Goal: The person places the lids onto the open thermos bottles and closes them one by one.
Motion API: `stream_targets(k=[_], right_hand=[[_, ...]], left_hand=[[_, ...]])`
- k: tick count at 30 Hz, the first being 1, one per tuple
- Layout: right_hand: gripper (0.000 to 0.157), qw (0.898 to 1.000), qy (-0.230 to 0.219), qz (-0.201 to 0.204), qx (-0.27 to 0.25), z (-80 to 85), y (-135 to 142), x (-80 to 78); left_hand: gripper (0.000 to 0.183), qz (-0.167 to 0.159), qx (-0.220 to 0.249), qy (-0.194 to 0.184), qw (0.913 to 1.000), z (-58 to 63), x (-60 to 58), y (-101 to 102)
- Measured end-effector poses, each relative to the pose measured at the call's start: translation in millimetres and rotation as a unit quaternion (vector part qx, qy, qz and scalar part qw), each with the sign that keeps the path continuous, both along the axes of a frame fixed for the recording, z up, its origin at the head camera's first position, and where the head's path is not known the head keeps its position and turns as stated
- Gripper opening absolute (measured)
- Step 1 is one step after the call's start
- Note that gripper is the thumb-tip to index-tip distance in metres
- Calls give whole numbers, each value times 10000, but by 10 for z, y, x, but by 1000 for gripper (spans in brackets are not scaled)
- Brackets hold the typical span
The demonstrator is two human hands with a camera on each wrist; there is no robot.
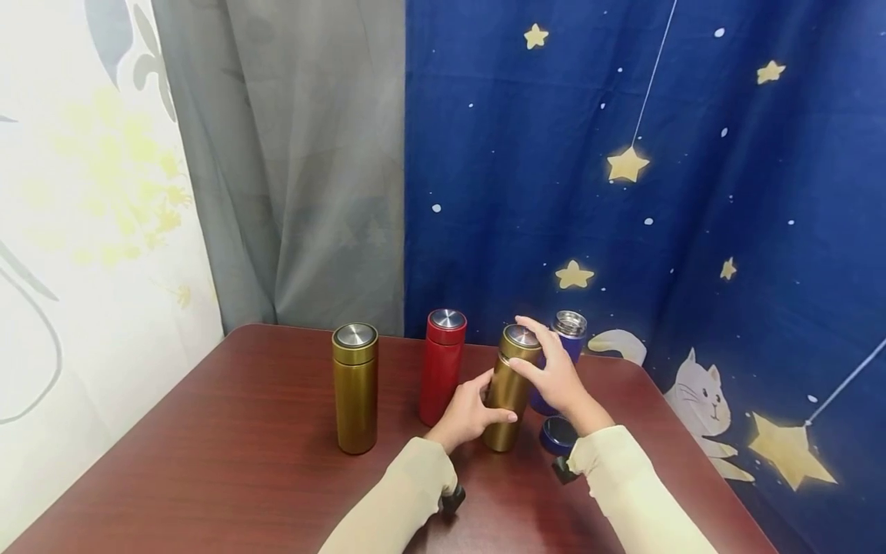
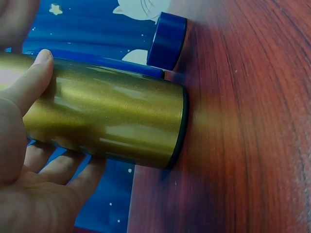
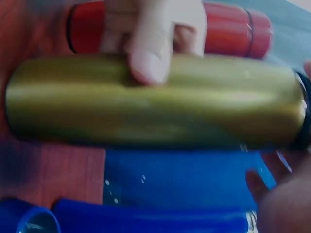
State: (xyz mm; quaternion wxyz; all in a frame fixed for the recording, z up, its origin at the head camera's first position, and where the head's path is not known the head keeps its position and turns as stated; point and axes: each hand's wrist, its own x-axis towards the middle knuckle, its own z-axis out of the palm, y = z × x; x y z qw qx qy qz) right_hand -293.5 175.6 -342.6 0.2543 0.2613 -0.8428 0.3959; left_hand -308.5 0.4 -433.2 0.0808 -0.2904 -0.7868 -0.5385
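A gold thermos flask [image 1: 511,394] stands upright on the table between both hands. My left hand [image 1: 465,415] holds its body, thumb on the near side and fingers round the far side; the left wrist view shows the flask's dark base edge [image 2: 180,128] at the tabletop. Up top, my right hand [image 1: 557,379] grips the lid [image 1: 522,336] between thumb and fingers. A thin bright line shows under that lid, and a dark band sits at the flask's neck [image 3: 303,109] in the right wrist view. Behind the right hand is a blue flask [image 1: 570,325] with its steel mouth uncovered.
A dark blue lid [image 1: 557,435] lies on the table [image 1: 263,462] to the right of the gold flask. Left of my hands stand a red flask [image 1: 443,369] and a second gold flask [image 1: 356,400], both lidded. Curtains [image 1: 484,154] hang behind the table's far edge.
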Motion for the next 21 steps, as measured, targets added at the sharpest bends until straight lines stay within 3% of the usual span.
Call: stream_targets(k=[3, 7, 14, 21], right_hand=[[59, 9993, -36, 315, 198, 43, 83, -8], [59, 9988, 177, 246, 391, 81, 104, -9], [60, 9978, 542, -119, 375, 67, 66, -14], [66, 9907, 871, -822, 647, 14, -16, -15]], left_hand=[[77, -10, 7, -12, 10000, -2, 1, 3], [77, -19, 47, -28, 10000, -2, 2, 9], [77, 5, 27, -34, 10000, 6, -1, 11], [79, -7, 20, -98, 9999, 6, 12, 10]])
